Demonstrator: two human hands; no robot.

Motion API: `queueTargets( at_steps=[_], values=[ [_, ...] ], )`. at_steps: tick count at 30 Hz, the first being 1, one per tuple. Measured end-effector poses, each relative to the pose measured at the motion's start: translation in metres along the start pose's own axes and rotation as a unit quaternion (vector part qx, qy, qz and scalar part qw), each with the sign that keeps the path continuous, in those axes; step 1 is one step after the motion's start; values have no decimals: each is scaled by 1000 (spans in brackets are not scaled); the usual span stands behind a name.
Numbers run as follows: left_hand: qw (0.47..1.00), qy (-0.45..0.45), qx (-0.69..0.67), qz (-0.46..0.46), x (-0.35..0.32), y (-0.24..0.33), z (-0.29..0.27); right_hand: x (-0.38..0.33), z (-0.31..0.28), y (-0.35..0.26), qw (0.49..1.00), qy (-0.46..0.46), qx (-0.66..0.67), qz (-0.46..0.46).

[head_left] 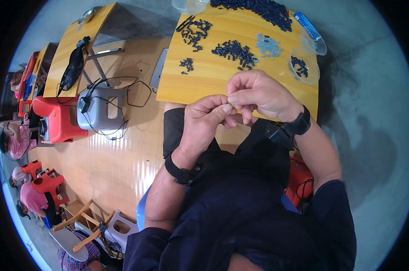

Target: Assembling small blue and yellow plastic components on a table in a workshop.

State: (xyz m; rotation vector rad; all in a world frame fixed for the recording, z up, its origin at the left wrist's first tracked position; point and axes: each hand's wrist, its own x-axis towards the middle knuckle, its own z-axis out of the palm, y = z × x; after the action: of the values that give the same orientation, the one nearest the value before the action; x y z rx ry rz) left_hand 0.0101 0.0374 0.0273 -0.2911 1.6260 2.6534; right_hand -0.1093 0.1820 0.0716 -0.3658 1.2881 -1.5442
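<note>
My left hand (203, 118) and my right hand (264, 95) meet fingertip to fingertip above the front edge of the wooden table (186, 90). Both pinch at the same spot, and whatever is between the fingers is too small to make out. Just beyond them lies a pile of small black cylindrical parts (235, 53). To its right is a heap of small silvery pieces (268, 46). A clear round tub (313, 77) with some black parts in it stands near the right edge. Smaller black clusters (186, 65) lie to the left.
A large black heap (263, 11) covers the far end, next to a blue-and-white box (306, 26) and a clear bowl (191, 5). To the left are another table (64, 58), a grey stool (103, 110), a red stool (62, 122) and loose cables. Several people sit at the far left.
</note>
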Motion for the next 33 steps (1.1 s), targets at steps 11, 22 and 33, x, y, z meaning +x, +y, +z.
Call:
queueTargets(
  at_steps=[11,22,33],
  values=[
    [999,30,-23,-28,0,10,8,-4,9,0,993,59,-83,-56],
    [999,22,-14,-48,0,17,7,-1,9,5,991,68,-90,-69],
    [998,52,-14,-36,1,13,10,-2,23,20,975,136,-120,-130]
  ],
)
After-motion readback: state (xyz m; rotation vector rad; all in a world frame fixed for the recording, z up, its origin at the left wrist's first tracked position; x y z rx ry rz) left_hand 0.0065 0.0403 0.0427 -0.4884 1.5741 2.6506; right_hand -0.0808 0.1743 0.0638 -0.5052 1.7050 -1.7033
